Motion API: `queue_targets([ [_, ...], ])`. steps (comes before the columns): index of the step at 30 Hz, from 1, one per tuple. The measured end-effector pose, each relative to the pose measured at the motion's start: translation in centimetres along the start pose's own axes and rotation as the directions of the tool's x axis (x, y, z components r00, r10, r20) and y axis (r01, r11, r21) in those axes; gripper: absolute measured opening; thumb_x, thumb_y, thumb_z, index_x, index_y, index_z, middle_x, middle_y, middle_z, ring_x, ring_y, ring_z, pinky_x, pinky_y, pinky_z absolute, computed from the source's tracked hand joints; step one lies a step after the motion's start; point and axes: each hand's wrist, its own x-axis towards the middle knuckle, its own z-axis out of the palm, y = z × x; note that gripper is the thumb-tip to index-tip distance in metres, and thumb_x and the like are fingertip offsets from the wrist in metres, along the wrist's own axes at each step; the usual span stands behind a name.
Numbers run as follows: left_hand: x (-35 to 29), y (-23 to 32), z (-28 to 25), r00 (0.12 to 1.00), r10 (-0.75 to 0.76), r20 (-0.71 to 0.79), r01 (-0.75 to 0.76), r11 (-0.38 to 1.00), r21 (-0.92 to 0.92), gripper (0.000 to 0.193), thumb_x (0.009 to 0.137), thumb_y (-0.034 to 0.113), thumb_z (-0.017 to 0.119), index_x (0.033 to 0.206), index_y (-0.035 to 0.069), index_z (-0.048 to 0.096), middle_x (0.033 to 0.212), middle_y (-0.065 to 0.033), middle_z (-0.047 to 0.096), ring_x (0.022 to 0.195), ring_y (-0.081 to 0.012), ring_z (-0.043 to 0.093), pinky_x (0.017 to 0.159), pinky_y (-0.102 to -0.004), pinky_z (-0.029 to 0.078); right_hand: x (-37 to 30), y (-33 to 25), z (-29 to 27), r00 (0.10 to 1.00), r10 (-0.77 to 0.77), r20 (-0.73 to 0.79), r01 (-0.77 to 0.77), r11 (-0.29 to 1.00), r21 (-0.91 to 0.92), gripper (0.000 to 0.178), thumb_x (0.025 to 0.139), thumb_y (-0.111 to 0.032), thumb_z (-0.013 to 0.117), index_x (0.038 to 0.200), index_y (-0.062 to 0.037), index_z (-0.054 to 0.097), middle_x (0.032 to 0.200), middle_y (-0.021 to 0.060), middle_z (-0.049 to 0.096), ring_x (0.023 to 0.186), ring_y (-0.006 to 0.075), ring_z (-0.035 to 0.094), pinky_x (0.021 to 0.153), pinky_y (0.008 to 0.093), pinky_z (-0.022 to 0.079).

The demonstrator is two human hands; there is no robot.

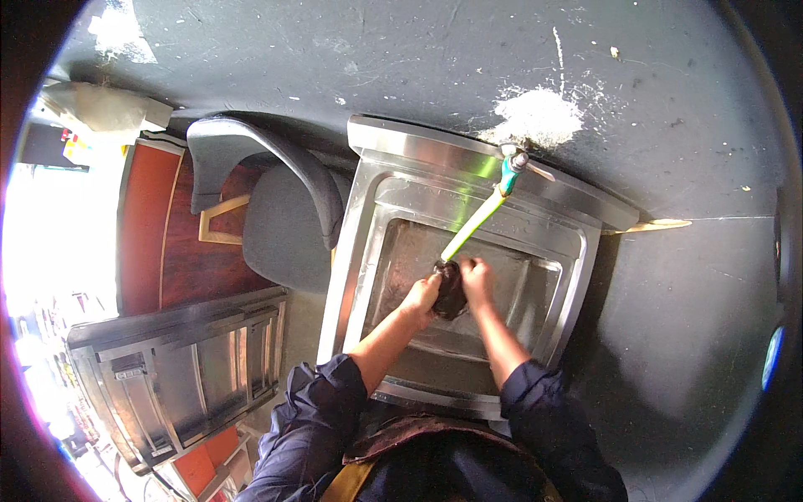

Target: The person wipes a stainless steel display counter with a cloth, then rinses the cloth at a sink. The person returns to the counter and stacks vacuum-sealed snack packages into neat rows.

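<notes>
Steady the dark object [452, 299] with the left hand [424, 294] closed on its nine-o'clock side (the right hand [477, 283]'s closure is unclear), aligning the green hose [474, 224] at twelve o'clock.

No legible words, numbers or signs — anywhere.

A stainless-steel sink [361, 184] is set with its back edge along a dark wall. A recessed basin [406, 247] is framed by its broad rim, the bottom streaked brownish. Whether the dark item [452, 294] held near the basin's middle is rested on that bottom cannot be told.
</notes>
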Motion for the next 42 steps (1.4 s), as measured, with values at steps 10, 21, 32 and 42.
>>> queue_targets([
  [10,-0.1,2.2,-0.7,0.999,-0.003,-0.034,-0.004,0.975,-0.224,0.028,0.08,0.027,0.067,0.087,0.0,0.065,0.082,-0.0098,0.063,0.069,-0.0212,0.06,0.061,-0.0322,0.049,-5.6,-3.2,-3.8,0.736,-0.616,0.282,0.629,0.775,0.05,0.057,0.068,0.001,0.069,0.12,-0.0033,0.048,0.106,0.0146,0.059,0.099,0.0362,0.056,0.086,0.0445,0.045],
  [21,-3.8,3.4,-0.3,0.973,0.125,-0.193,-0.216,0.786,-0.579,0.015,0.082,0.001,0.058,0.094,0.0,0.049,0.09,-0.0137,0.057,0.071,-0.0231,0.061,0.054,-0.0324,0.057,-2.6,1.2,-4.2,0.983,-0.142,0.116,0.092,0.93,0.355,0.046,0.066,0.001,0.074,0.107,-0.0037,0.053,0.099,0.0113,0.061,0.094,0.0219,0.06,0.083,0.0336,0.048],
  [32,-3.7,0.0,-1.7,0.97,-0.232,0.069,0.226,0.764,-0.604,0.06,0.092,0.051,0.042,0.111,-0.005,0.051,0.11,-0.0222,0.057,0.106,-0.0358,0.056,0.09,-0.0481,0.046,0.6,0.2,2.1,0.793,-0.032,0.608,-0.585,0.24,0.775,0.025,0.094,-0.018,0.045,0.1,0.0001,0.061,0.089,0.0071,0.062,0.078,0.0154,0.061,0.07,0.0262,0.05],
  [42,2.9,-0.4,-1.1,0.837,-0.125,0.533,0.421,0.77,-0.48,0.024,0.093,0.034,0.053,0.096,0.013,0.064,0.091,-0.0059,0.067,0.085,-0.0203,0.063,0.076,-0.0454,0.052,0.4,1.4,-1.8,0.772,0.028,0.635,-0.627,0.191,0.755,0.02,0.087,-0.009,0.052,0.097,0.0029,0.064,0.097,0.0097,0.066,0.084,0.0219,0.063,0.075,0.0356,0.052],
])
